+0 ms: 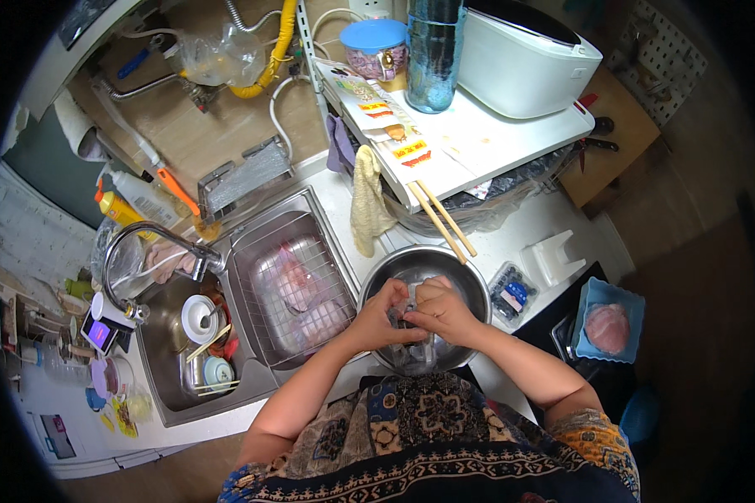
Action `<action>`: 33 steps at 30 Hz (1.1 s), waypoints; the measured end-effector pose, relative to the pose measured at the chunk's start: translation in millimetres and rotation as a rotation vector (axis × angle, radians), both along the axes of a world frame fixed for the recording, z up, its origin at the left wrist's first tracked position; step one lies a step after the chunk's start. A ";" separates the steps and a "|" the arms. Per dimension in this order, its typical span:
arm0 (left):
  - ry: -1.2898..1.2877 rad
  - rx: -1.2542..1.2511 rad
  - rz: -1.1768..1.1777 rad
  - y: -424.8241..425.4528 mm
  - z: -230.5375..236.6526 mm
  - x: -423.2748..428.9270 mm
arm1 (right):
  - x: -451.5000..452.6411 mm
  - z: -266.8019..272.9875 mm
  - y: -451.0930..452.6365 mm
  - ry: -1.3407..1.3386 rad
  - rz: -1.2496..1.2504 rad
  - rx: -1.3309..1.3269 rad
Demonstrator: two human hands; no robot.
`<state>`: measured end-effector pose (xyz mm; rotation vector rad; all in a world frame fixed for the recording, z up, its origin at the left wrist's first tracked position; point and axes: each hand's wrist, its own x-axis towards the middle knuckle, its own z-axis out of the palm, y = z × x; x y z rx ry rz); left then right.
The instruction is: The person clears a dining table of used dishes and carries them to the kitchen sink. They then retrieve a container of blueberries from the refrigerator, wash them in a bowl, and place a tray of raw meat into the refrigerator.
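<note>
Both my hands are together over a stainless steel bowl on the counter. My left hand grips a piece of clear plastic packaging from the left. My right hand pinches the same packaging with its fingers bent, the fingertips of both hands almost meeting. Small dark spots show between the fingers, but what they are is hidden. Right of the bowl lies a clear plastic box of blueberries with a blue label.
Left, a double sink holds wrapped raw meat under a wire rack, and dishes under the faucet. Chopsticks jut from the white shelf towards the bowl. A blue basket with meat stands right.
</note>
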<state>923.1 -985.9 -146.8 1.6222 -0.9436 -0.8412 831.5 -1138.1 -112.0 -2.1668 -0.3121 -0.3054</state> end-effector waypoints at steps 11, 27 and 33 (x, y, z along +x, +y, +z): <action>0.485 -0.012 -0.049 -10.5 -13.9 6.0 | -25.9 16.2 -13.7 0.172 0.073 -0.114; 0.484 -0.048 0.287 -36.4 -11.2 -7.1 | -41.5 9.3 -14.9 0.076 -0.186 -0.159; 0.588 -0.049 0.394 -43.7 -28.5 -9.6 | -48.4 -6.1 -17.7 0.091 -0.232 -0.045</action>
